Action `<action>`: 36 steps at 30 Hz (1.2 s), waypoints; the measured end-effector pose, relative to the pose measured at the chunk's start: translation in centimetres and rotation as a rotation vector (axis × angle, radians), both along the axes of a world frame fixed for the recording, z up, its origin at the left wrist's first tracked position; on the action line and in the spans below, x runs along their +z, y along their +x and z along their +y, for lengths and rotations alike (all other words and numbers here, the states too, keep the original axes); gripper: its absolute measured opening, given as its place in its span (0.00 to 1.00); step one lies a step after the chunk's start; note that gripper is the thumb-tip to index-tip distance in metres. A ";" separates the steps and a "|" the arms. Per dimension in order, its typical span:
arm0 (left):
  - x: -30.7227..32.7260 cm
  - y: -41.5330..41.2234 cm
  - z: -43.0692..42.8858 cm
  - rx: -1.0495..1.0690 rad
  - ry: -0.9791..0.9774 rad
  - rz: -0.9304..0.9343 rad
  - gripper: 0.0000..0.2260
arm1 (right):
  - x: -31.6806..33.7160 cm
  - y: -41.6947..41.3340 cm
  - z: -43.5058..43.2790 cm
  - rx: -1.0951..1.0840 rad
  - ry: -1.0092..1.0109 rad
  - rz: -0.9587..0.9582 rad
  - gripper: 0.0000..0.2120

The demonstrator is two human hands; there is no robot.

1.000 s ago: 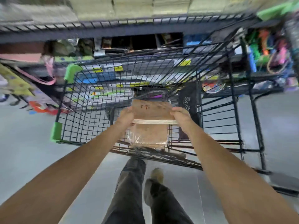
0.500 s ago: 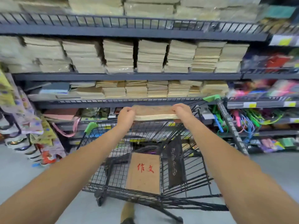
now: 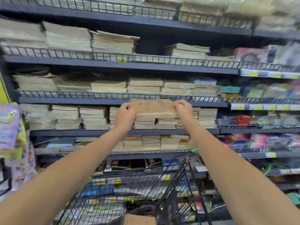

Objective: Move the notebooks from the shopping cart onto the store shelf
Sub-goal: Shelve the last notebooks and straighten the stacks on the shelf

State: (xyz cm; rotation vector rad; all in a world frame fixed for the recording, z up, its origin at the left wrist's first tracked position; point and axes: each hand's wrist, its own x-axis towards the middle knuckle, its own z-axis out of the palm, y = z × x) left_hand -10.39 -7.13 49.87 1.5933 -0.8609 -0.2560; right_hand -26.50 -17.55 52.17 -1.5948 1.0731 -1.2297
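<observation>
Lifted the notebook stack [image 3: 155,109] from cart [image 3: 188,161] level to the shelf [image 3: 81,132] front. Our left hand [image 3: 125,114] and right hand [image 3: 183,111] each gripped an end. We were mid-placement; next it needed setting atop the piles [image 3: 144,124], then release.

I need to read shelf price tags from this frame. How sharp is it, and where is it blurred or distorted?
Head view: sharpest at the centre, where the left hand and right hand grip the notebook stack; motion blur smears the edges; the price tags are unreadable; the wide lens bows the shelf rails; lighting even, no glare.
</observation>
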 end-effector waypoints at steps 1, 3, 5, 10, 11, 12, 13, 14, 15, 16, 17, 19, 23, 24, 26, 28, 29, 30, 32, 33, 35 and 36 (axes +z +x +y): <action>1.0 0.0 0.1 -0.002 -0.047 -0.035 0.09 | 1.1 -0.1 0.2 -0.009 -0.043 -0.033 0.08; 2.4 0.1 0.1 0.003 -0.093 -0.089 0.10 | 2.5 0.0 0.5 -0.025 -0.109 -0.073 0.10; 4.0 0.5 -0.1 0.004 -0.145 -0.138 0.11 | 3.9 0.1 0.6 -0.042 -0.180 -0.116 0.11; 8.1 1.7 -1.4 -0.002 -0.295 -0.240 0.12 | 7.2 1.0 -0.1 -0.116 -0.311 -0.265 0.09; 8.9 2.0 -1.8 -0.003 -0.315 -0.251 0.12 | 7.8 1.2 -0.2 -0.120 -0.319 -0.290 0.09; 9.7 2.3 -2.2 -0.009 -0.325 -0.253 0.12 | 8.4 1.5 -0.5 -0.119 -0.324 -0.307 0.09; 10.4 2.7 -2.7 -0.021 -0.329 -0.252 0.12 | 9.1 1.7 -0.8 -0.122 -0.328 -0.308 0.09; 11.1 3.1 -3.2 -0.036 -0.323 -0.247 0.12 | 9.7 1.9 -1.2 -0.127 -0.325 -0.314 0.10; 11.4 3.3 -3.4 -0.043 -0.311 -0.248 0.12 | 10.1 1.8 -1.4 -0.131 -0.321 -0.320 0.10; 12.1 3.6 -3.9 -0.046 -0.303 -0.254 0.13 | 10.7 2.1 -1.9 -0.136 -0.323 -0.328 0.10; 12.5 3.9 -4.4 -0.048 -0.302 -0.260 0.13 | 11.1 2.3 -2.3 -0.140 -0.326 -0.324 0.10; 13.3 4.8 -5.8 -0.061 -0.304 -0.263 0.13 | 11.7 3.1 -3.7 -0.143 -0.327 -0.307 0.11; 14.5 6.2 -8.3 -0.086 -0.317 -0.250 0.12 | 12.7 4.3 -6.2 -0.138 -0.326 -0.312 0.12; 14.7 6.6 -8.9 -0.087 -0.319 -0.244 0.12 | 13.0 4.7 -6.8 -0.137 -0.331 -0.311 0.12; 15.1 7.4 -10.3 -0.093 -0.329 -0.218 0.11 | 13.6 5.5 -8.1 -0.134 -0.342 -0.298 0.12; 15.4 8.1 -11.5 -0.099 -0.328 -0.201 0.11 | 14.1 6.2 -9.2 -0.137 -0.359 -0.265 0.13; 15.5 8.5 -12.1 -0.106 -0.322 -0.197 0.11 | 14.4 6.5 -9.9 -0.133 -0.368 -0.256 0.13; 15.5 9.0 -12.8 -0.115 -0.312 -0.188 0.12 | 14.6 6.9 -10.6 -0.129 -0.375 -0.247 0.13; 15.5 9.7 -13.8 -0.137 -0.288 -0.165 0.12 | 14.8 7.5 -11.9 -0.120 -0.368 -0.232 0.13; 15.5 9.8 -14.1 -0.142 -0.275 -0.166 0.12 | 15.0 7.8 -12.4 -0.114 -0.352 -0.234 0.13; 15.7 10.2 -14.9 -0.157 -0.270 -0.181 0.14 | 15.4 8.4 -13.7 -0.105 -0.312 -0.239 0.13; 15.9 10.6 -15.4 -0.170 -0.276 -0.185 0.14 | 15.7 8.7 -14.4 -0.102 -0.283 -0.244 0.12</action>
